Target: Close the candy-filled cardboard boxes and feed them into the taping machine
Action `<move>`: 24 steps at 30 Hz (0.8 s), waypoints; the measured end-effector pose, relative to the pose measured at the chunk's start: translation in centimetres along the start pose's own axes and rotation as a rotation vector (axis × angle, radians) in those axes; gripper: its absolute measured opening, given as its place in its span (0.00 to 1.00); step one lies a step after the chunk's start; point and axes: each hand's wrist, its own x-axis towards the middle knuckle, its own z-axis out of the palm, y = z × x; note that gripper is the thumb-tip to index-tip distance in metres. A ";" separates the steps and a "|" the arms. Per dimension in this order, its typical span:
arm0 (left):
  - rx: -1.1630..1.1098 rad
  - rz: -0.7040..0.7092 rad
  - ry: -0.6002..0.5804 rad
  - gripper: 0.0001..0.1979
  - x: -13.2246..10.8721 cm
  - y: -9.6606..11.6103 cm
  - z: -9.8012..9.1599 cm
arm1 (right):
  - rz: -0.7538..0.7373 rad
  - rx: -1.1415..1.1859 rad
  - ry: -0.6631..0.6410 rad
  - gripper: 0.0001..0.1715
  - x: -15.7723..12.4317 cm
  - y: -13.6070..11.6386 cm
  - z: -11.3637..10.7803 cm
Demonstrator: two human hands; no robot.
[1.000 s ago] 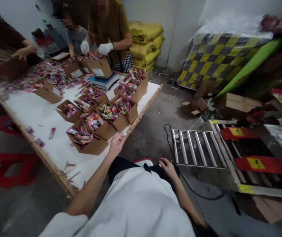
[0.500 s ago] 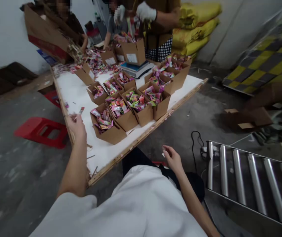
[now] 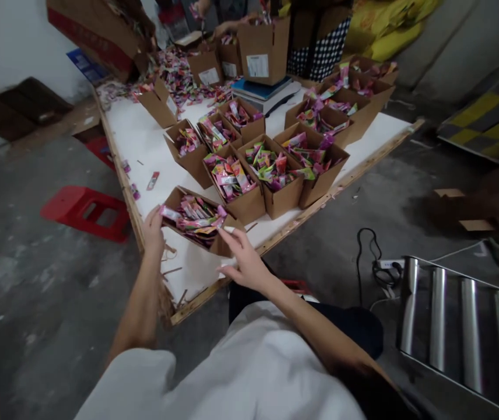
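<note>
At the near left of the table stands an open cardboard box [image 3: 221, 245] filled with small, shiny pink-and-purple packets [image 3: 197, 219]. My left hand [image 3: 153, 233] grips its left end, fingertips at the rim beside a packet that sticks out there. My right hand [image 3: 245, 262] is at the opposite end, thumb and fingers apart, the fingertips close to the box's right corner; whether they press on it I cannot tell. A single loose packet [image 3: 153, 181] lies flat on the white tabletop beyond my left hand.
Several more filled boxes [image 3: 284, 198] stand close together to the right and behind. A heap of packets [image 3: 175, 76] covers the far left of the table [image 3: 122, 128]. Someone's hand [image 3: 201, 8] is at the back. A red stool [image 3: 85, 213] and a roller conveyor [image 3: 437, 326] flank me.
My left hand has let go of the loose packet and come to the near box's left end. My right hand has risen from beside my lap to the box's right end. The view has shifted.
</note>
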 end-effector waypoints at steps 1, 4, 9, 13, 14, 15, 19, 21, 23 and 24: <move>-0.005 0.001 0.048 0.27 -1.3 -0.5 -1.0 | 0.008 0.001 0.023 0.49 -0.1 0.1 0.0; 0.004 0.100 0.115 0.21 -4.5 -0.9 -2.9 | 0.016 -0.023 0.075 0.49 -0.3 0.3 -0.4; 0.057 0.242 -0.093 0.13 -4.4 1.3 -3.8 | 0.042 -0.182 0.034 0.44 1.2 -0.3 0.1; 0.142 0.259 -0.507 0.18 -1.8 2.3 -5.0 | 0.113 -0.354 -0.127 0.40 3.1 -1.2 0.7; 0.156 0.272 -0.577 0.19 -1.2 2.4 -5.2 | 0.142 -0.380 -0.140 0.38 3.4 -1.4 0.7; 0.166 0.285 -0.630 0.19 -0.7 2.5 -5.4 | 0.167 -0.395 -0.141 0.36 3.8 -1.5 0.7; 0.215 0.235 -0.663 0.19 0.2 3.3 -4.2 | 0.228 -0.342 -0.052 0.25 4.7 -0.8 0.5; 0.277 0.137 -0.624 0.19 0.4 3.6 -2.9 | 0.258 -0.279 0.002 0.18 4.9 -0.1 0.6; 0.344 0.066 -0.592 0.19 0.7 3.5 -1.5 | 0.291 -0.257 0.027 0.13 4.9 0.4 0.8; 0.374 0.054 -0.563 0.20 0.8 3.2 -0.9 | 0.304 -0.270 0.035 0.12 4.9 0.4 0.9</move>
